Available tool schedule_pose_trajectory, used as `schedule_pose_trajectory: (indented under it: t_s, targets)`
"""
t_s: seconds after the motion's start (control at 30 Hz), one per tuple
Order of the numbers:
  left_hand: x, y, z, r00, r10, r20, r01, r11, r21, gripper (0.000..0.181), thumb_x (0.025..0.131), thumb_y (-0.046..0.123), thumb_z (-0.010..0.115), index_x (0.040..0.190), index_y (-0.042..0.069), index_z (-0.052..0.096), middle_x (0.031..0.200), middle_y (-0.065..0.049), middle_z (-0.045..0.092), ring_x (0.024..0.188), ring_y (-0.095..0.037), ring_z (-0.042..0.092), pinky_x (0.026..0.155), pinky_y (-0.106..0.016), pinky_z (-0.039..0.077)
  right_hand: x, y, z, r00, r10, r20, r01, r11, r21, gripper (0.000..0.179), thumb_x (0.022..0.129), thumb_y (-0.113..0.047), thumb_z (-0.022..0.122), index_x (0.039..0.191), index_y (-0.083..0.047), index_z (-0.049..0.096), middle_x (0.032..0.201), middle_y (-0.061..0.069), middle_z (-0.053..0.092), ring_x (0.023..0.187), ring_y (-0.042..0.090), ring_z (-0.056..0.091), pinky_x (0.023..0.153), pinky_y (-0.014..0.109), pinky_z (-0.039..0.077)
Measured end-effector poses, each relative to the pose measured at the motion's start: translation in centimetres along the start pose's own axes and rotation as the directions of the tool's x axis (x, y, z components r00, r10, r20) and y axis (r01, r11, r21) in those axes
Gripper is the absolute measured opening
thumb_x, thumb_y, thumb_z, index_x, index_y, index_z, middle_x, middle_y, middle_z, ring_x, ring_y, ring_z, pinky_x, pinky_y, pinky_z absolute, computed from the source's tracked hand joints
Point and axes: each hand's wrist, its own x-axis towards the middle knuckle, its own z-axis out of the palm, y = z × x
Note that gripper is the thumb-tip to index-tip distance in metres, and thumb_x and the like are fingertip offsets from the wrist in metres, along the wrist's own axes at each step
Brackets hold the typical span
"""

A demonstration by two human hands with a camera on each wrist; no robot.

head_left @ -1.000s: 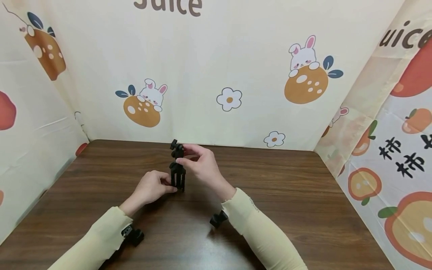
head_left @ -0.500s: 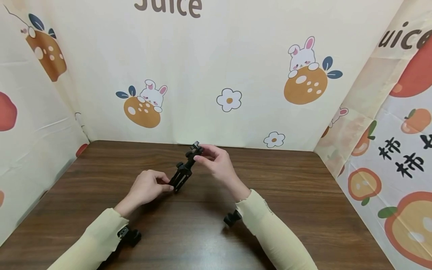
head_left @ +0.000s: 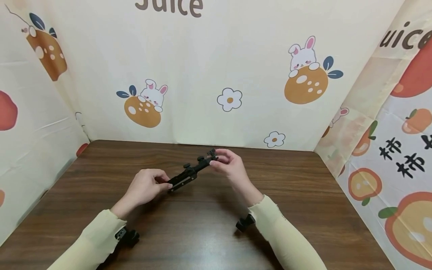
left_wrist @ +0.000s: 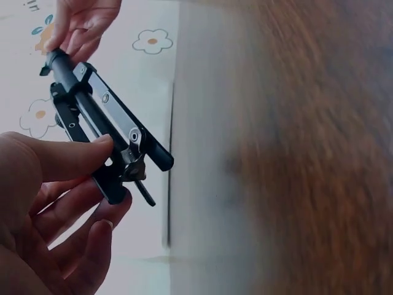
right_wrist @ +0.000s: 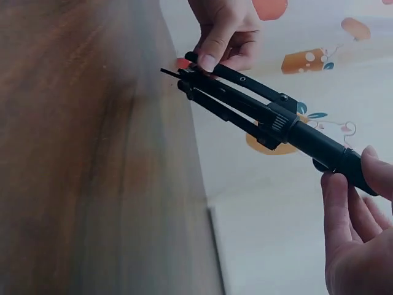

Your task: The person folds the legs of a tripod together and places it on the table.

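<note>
Between the two hands a small black mini tripod (head_left: 190, 172) is held at a slant, its head end up and to the right, its legs folded close along the centre tube. My left hand (head_left: 143, 187) pinches the foot end of the legs between thumb and fingers. At the upper end my right hand (head_left: 233, 170) grips the tripod's head with thumb and fingertips. The left wrist view shows the metal leg hinges and braces of the tripod (left_wrist: 101, 117) near the left thumb. In the right wrist view the tripod's tube (right_wrist: 316, 144) runs into the right fingers.
The brown wooden table (head_left: 189, 232) lies beneath both hands. A patterned cloth wall (head_left: 199, 112) rises along its back edge, with more cloth at the left and right sides. Black wrist devices (head_left: 245, 223) stick out below the sleeves.
The tripod has tipped from upright to a low slant, its head swinging right and down. My right hand moved right with it; my left hand shifted slightly left and keeps the foot end.
</note>
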Motion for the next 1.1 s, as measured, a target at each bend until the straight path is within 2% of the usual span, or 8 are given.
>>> schedule_pose_trajectory:
  t_s: [0.1, 0.23, 0.4, 0.57, 0.8, 0.97, 1.1]
  targets:
    - [0.1, 0.2, 0.2, 1.0, 0.017, -0.009, -0.017, 1.0, -0.007, 0.01, 0.083, 0.016, 0.081, 0.081, 0.021, 0.073, 0.077, 0.009, 0.066, 0.061, -0.013, 0.056, 0.059, -0.034, 0.046, -0.2, 0.4, -0.8, 0.999, 0.023, -0.025, -0.023, 1.0, 0.001, 0.05, 0.088, 0.003, 0.072, 0.134, -0.004, 0.053, 0.103, 0.013, 0.072, 0.089, 0.019, 0.07, 0.088, 0.049, 0.053]
    - [0.5, 0.4, 0.6, 0.999, 0.035, -0.021, -0.035, 0.999, -0.017, 0.008, 0.083, 0.015, 0.081, 0.084, 0.02, 0.074, 0.078, 0.008, 0.066, 0.059, -0.011, 0.056, 0.058, -0.032, 0.046, -0.5, 1.0, -2.1, 0.999, 0.035, -0.018, -0.036, 0.998, -0.053, 0.052, 0.089, 0.003, 0.071, 0.137, -0.011, 0.056, 0.107, 0.014, 0.072, 0.091, 0.023, 0.07, 0.083, 0.037, 0.056]
    - [1.2, 0.6, 1.0, 0.998, 0.045, -0.042, -0.047, 0.998, -0.051, 0.008, 0.084, 0.014, 0.08, 0.087, 0.019, 0.074, 0.081, 0.007, 0.066, 0.061, -0.014, 0.056, 0.058, -0.031, 0.046, -1.1, 1.6, -3.7, 0.998, 0.069, 0.007, -0.068, 0.991, -0.12, 0.049, 0.089, 0.003, 0.071, 0.135, -0.008, 0.059, 0.114, 0.016, 0.07, 0.096, 0.023, 0.07, 0.086, 0.037, 0.054]
    - [2.1, 0.9, 1.6, 0.997, 0.057, -0.048, -0.063, 0.988, -0.141, 0.009, 0.084, 0.011, 0.081, 0.09, 0.017, 0.076, 0.084, 0.005, 0.068, 0.067, -0.016, 0.06, 0.059, -0.029, 0.048, -1.5, 2.3, -5.1, 0.995, 0.101, 0.007, -0.097, 0.972, -0.215, 0.05, 0.086, 0.001, 0.075, 0.134, -0.004, 0.06, 0.115, 0.016, 0.07, 0.098, 0.022, 0.07, 0.086, 0.034, 0.054]
    - [3.6, 1.3, 2.4, 0.996, 0.082, -0.018, -0.084, 0.962, -0.259, 0.014, 0.085, 0.004, 0.078, 0.097, 0.012, 0.077, 0.096, -0.002, 0.072, 0.074, -0.015, 0.066, 0.064, -0.03, 0.053, -1.9, 2.8, -6.9, 0.992, 0.111, -0.055, -0.123, 0.896, -0.427, 0.048, 0.083, -0.005, 0.081, 0.128, -0.005, 0.065, 0.105, 0.008, 0.073, 0.093, 0.02, 0.07, 0.081, 0.032, 0.055]
    - [4.8, 1.5, 3.0, 0.995, 0.1, -0.005, -0.098, 0.954, -0.283, 0.016, 0.087, 0.001, 0.075, 0.101, 0.009, 0.077, 0.101, -0.006, 0.073, 0.078, -0.015, 0.069, 0.068, -0.031, 0.055, -2.0, 2.7, -7.7, 0.991, 0.081, -0.107, -0.124, 0.854, -0.506, 0.046, 0.08, -0.007, 0.084, 0.124, -0.006, 0.069, 0.101, 0.009, 0.071, 0.09, 0.02, 0.068, 0.077, 0.032, 0.054]
    - [5.6, 1.7, 3.4, 0.995, 0.101, -0.003, -0.097, 0.952, -0.29, 0.015, 0.086, 0.002, 0.076, 0.099, 0.009, 0.077, 0.1, -0.006, 0.073, 0.077, -0.015, 0.07, 0.066, -0.032, 0.054, -1.9, 2.7, -8.2, 0.988, 0.059, -0.143, -0.131, 0.809, -0.573, 0.046, 0.079, -0.01, 0.085, 0.123, -0.009, 0.071, 0.107, 0.011, 0.065, 0.091, 0.022, 0.067, 0.072, 0.031, 0.053]
